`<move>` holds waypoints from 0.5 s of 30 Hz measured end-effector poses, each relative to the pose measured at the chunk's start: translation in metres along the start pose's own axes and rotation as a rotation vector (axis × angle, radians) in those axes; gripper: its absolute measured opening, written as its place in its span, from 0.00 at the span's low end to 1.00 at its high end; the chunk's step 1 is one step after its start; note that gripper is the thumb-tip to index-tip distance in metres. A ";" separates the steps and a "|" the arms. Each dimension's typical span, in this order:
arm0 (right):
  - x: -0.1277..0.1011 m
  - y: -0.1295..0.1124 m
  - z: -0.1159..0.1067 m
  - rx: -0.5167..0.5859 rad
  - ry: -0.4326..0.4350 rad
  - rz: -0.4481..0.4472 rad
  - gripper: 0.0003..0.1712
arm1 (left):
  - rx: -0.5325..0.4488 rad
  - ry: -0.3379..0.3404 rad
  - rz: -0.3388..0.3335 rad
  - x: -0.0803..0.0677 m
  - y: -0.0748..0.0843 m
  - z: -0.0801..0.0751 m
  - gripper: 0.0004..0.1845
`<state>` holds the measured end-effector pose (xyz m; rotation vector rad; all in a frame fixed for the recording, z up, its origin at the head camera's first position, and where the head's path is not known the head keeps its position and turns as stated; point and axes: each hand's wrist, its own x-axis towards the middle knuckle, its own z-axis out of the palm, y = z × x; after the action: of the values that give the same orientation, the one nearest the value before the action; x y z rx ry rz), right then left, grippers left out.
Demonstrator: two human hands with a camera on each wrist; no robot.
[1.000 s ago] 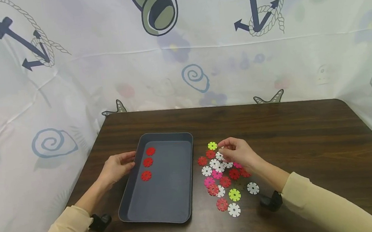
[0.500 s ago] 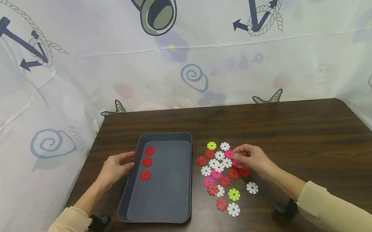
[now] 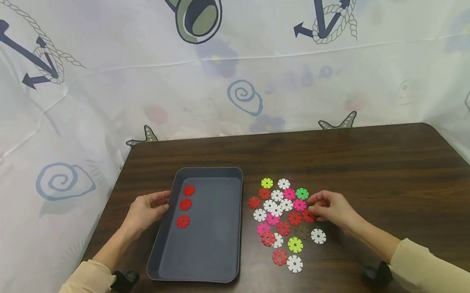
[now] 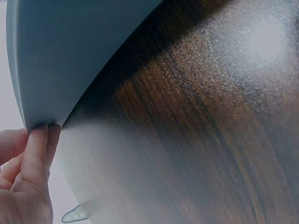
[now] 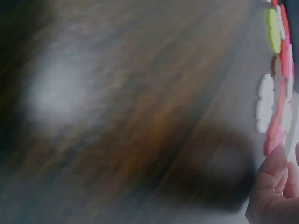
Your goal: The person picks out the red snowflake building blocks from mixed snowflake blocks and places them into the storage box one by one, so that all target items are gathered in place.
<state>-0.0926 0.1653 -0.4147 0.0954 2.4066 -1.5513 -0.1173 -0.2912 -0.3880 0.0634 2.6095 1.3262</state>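
Note:
My left hand [image 3: 145,214] is at the left side of a dark grey tray [image 3: 212,262], fingertips and thumb on its rim; the left wrist view shows the fingers [image 4: 35,158] at the tray's edge. Three red notched discs [image 3: 185,204] lie in a column along the tray's left side. Right of the tray is a loose cluster of notched discs. My right hand [image 3: 332,210] is at the cluster's right edge, fingers bent and thumb tip [image 5: 274,156] right at a red disc [image 3: 308,216]. A green disc [image 3: 302,193] lies just above its fingertips.
The cluster holds several white discs [image 3: 295,264], pink discs [image 3: 263,229] and red discs [image 3: 279,257], two yellow discs [image 3: 295,245] and a brown disc [image 3: 302,232]. All lie on a dark wood table [image 3: 373,166], with a printed cloth [image 3: 289,89] behind it.
My right hand has moved right and toward me along the cluster, from a white disc, past the green disc, to a red one. The left hand stays at the tray.

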 end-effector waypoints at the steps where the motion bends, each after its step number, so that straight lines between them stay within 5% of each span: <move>1: 0.000 0.001 0.000 -0.007 0.002 0.002 0.16 | 0.000 0.001 0.000 0.000 0.000 0.000 0.25; 15: -0.002 0.006 0.000 -0.084 -0.005 -0.039 0.17 | -0.009 0.011 0.044 -0.001 -0.004 -0.001 0.24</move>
<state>-0.0898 0.1681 -0.4199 0.0280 2.4800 -1.4622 -0.1166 -0.2948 -0.3907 0.1131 2.6260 1.3563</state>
